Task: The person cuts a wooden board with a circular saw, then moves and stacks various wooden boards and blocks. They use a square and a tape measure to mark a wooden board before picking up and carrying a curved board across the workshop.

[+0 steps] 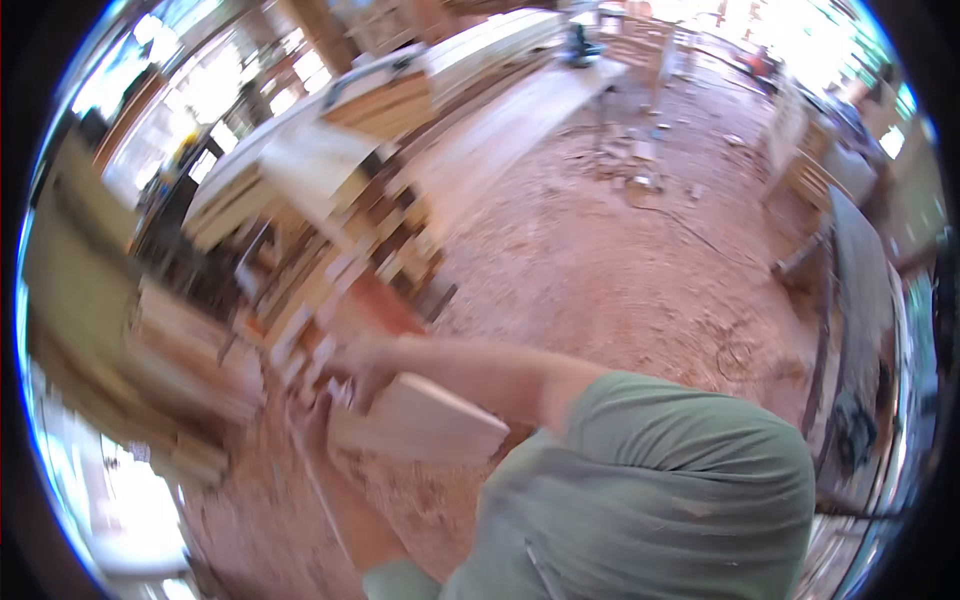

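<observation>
My right hand [368, 372] and my left hand [308, 418] are close together at the left of the head view, both smeared by motion. Their fingers look bent inward around something small and pale [341, 390] that I cannot make out. A flat, light wooden board [425, 422] with a straight-cut end lies just below my right forearm, its near end by the hands. Whether either hand grips this board is hidden. Beyond the fingers, blurred wood pieces [290, 345] stand near a stack of timber.
Stacked timber [385, 215] with stepped ends stands ahead. Thick boards [180, 350] rise at the left. A long plank [510, 125] runs toward the back. Sawdust covers the floor [600, 270], where a cable [690, 225] lies. A curved wooden piece [860, 290] stands at the right.
</observation>
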Demonstrator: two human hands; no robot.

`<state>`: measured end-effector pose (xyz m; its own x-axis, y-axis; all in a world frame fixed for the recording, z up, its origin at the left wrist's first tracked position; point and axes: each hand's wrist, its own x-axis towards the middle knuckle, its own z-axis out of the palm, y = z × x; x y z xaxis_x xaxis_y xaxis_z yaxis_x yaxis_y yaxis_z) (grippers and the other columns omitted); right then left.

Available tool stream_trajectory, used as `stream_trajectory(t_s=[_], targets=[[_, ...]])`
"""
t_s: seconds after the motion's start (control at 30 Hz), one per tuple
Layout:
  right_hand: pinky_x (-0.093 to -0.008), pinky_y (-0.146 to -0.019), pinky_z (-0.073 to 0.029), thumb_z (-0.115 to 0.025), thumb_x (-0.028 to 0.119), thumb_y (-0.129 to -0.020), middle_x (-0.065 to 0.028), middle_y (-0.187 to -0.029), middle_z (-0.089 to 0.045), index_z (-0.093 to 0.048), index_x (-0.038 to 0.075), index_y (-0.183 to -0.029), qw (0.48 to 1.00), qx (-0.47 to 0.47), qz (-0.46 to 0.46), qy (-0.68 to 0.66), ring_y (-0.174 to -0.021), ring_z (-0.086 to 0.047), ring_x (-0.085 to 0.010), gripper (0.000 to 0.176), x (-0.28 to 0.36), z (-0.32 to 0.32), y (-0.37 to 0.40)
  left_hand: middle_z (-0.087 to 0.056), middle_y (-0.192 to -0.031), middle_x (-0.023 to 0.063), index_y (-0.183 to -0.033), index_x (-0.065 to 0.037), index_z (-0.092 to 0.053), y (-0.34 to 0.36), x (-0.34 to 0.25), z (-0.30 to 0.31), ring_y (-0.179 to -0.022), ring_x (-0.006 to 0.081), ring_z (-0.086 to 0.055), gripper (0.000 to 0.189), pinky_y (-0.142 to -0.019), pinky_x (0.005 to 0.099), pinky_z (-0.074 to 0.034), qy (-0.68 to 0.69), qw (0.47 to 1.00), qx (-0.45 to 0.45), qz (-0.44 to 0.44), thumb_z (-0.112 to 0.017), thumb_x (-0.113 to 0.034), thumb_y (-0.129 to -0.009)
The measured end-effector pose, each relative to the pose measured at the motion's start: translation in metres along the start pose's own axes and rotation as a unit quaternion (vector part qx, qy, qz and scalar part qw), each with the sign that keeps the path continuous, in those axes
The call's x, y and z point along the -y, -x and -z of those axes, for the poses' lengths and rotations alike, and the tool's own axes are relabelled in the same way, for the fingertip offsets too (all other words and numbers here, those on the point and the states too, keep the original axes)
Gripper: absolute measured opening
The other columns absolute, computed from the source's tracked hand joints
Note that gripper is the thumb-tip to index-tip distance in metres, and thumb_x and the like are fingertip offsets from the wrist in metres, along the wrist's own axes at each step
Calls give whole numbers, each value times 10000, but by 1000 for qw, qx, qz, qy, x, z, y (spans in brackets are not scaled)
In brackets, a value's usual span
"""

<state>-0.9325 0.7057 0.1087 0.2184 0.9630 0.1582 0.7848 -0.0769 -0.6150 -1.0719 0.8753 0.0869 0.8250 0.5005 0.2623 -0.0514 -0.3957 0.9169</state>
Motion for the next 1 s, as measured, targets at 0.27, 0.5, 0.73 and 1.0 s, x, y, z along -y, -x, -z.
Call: stream_trajectory(t_s=[0.27, 0.5, 0.73, 1.0], targets=[[-449, -1023, -341, -798, 489, -544, -249, -1209, -537, -433, 56, -1319, 1000, -29, 0, 11, -1170, -475, -405, 959, -14, -13, -12, -628, -1010, 78, -1239, 12, -516, 8, 60, 9, -907, 156, -594, 470, -775, 252, -479, 135, 985, -103, 38, -699, -139, -833], [-453, -1075, -288, -788, 449, -582, -246, -1321, -404, -358, 21, -1381, 1000, -10, -23, -6, -1272, -332, -419, 1003, -4, -5, 6, -512, -1214, 57, -1325, 21, -391, 34, 66, 22, -1043, 154, -568, 783, -894, 274, -478, 136, 988, -51, 47, -831, -122, -693], [-445, -1062, -315, -769, 371, -660, -229, -1323, -429, -400, 17, -1360, 997, -41, -38, -46, -1265, -366, -395, 867, 26, -12, 33, -387, -1333, 43, -1283, 26, -463, 89, 35, 3, -1215, 171, -437, 902, -1013, 315, -403, 101, 991, -68, -64, -927, -158, -531], [-398, -1041, -352, -758, 373, -705, -165, -1398, -409, -355, -12, -1389, 886, -84, -146, -433, -1254, -451, -279, 882, 4, -25, 40, -402, -1332, 44, -1316, -9, -446, 89, 32, 3, -1235, 186, -414, 932, -1033, 309, -372, 70, 993, -96, -26, -918, -144, -524]])
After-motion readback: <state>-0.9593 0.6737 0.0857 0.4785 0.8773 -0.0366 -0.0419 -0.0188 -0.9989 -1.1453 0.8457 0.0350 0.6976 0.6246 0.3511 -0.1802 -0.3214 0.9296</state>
